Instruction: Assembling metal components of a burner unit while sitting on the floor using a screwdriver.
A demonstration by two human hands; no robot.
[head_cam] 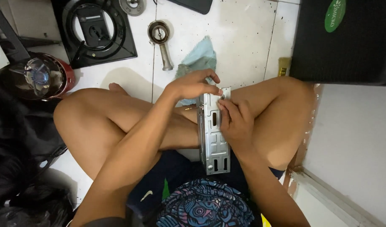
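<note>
The metal bracket (214, 134), a long grey plate pierced with slots and cut-outs, stood on edge over the person's crossed legs, its length running from the lap up toward the knees. The right hand (236, 122) wrapped the bracket's right side at about mid-length, fingers closed around the plate and the thumb pressed near its upper end. The left hand (193, 84) came in from above, its fingertips pinched together at the bracket's top corner; whatever small part they pinched was too small to make out.

The person sat on a white tiled floor (235, 38). Just beyond the bracket's top end, a crumpled pale-blue cloth (199, 56) lay on the tiles, partly hidden by the left hand. Beside the cloth lay a metal burner pipe (161, 42) with a round cup at its far end. Toward the floor's far left corner sat a black stove top panel (96, 29) with a ring-shaped opening, and just beside that a red-rimmed round appliance (39, 77) with a clear lid. A large black case (344, 40) filled the far right corner, with a small paintbrush (283, 66) touching its lower left edge. A grey wall base (352, 143) ran along the right.
</note>
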